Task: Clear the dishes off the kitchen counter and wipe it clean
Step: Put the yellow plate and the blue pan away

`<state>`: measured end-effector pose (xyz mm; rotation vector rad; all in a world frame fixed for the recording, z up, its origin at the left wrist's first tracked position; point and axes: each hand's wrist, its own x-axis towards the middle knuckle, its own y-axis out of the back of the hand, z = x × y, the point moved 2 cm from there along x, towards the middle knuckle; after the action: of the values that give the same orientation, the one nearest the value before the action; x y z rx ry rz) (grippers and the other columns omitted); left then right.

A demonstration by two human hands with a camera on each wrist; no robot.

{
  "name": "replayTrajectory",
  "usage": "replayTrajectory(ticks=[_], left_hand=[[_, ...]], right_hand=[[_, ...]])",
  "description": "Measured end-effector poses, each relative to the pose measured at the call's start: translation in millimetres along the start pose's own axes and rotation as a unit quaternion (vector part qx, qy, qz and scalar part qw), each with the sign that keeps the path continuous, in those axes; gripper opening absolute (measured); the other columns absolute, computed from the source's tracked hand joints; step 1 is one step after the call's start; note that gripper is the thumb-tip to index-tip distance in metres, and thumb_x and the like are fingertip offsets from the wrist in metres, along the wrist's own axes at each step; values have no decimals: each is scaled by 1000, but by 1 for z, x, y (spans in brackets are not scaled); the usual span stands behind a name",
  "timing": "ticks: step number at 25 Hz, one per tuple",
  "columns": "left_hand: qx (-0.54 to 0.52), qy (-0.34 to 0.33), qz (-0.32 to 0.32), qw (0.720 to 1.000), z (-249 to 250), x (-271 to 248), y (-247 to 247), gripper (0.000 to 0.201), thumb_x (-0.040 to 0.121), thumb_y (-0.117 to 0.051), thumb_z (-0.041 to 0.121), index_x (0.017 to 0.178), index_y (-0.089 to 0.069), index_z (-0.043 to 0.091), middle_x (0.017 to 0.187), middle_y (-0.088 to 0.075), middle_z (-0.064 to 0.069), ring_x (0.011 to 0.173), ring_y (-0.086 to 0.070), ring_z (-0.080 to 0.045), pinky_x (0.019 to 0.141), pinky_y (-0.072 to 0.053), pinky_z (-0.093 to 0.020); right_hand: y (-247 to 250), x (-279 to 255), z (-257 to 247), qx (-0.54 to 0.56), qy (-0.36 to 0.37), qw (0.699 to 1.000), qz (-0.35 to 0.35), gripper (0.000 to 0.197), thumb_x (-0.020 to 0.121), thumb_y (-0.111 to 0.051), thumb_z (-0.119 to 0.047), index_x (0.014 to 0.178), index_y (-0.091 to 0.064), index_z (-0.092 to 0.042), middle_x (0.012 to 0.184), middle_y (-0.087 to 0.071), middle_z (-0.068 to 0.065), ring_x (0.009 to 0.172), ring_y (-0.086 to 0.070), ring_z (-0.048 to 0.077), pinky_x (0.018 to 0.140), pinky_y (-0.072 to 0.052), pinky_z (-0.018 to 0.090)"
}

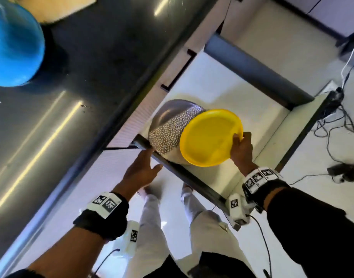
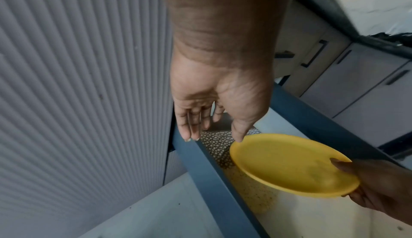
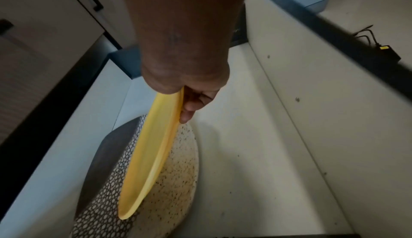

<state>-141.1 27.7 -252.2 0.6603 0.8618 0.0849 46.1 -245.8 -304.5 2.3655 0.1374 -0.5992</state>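
A: Your right hand [image 1: 241, 149] pinches the plate [image 1: 211, 137] by its rim, over the open drawer [image 1: 192, 178]. Left hand [image 1: 141, 167] is spread, holding nothing.

B: Tilted, face toward me?

A: Yes, and nearly edge-on from the wrist. I'd lower it flat beside the bowl [image 1: 170, 129].

Left hand [image 1: 140, 169] loose, fingers straight — right hand [image 1: 241, 148] pinching.

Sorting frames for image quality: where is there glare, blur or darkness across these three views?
Head view: long glare streaks on the dark counter, blue bowl smeared by motion. Left wrist view: evenly lit, yellow plate fairly sharp, right hand in shadow. Right wrist view: dim and soft, the hand dark, patterned plate in the drawer grainy.
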Motion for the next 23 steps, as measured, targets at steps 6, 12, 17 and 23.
replayTrajectory(ticks=[6,12,17,23], left_hand=[[14,26,14,999,-17,2,-1,62,90,-66,31,144,-40,17,140,-46,-8,119,-54,-28,98,-46,-44],[-4,-120,67,991,64,-28,60,45,91,-61,37,133,-51,25,134,-49,2,111,-57,-19,95,-48,-37],[35,-228,139,963,154,-64,146,24,94,-59,37,118,-59,35,119,-57,18,103,-56,-6,88,-48,-33],[98,-266,253,925,211,-44,227,36,94,-56,37,130,-53,30,131,-53,10,121,-49,-13,100,-44,-36]], right_hand=[[-83,29,19,-58,-86,984,-142,47,87,-67,-19,125,-42,-9,120,-58,26,105,-60,47,82,-51,61],[-65,24,-34,-164,48,966,-196,27,88,-69,-19,111,-70,-6,122,-66,14,117,-60,26,96,-42,28],[-17,9,-139,82,137,979,-125,22,90,-66,-13,69,-66,-20,55,-66,1,60,-67,29,68,-56,53],[47,-3,-274,161,326,931,-25,31,100,-49,-37,79,-50,-14,61,-56,7,57,-59,24,63,-52,49]])
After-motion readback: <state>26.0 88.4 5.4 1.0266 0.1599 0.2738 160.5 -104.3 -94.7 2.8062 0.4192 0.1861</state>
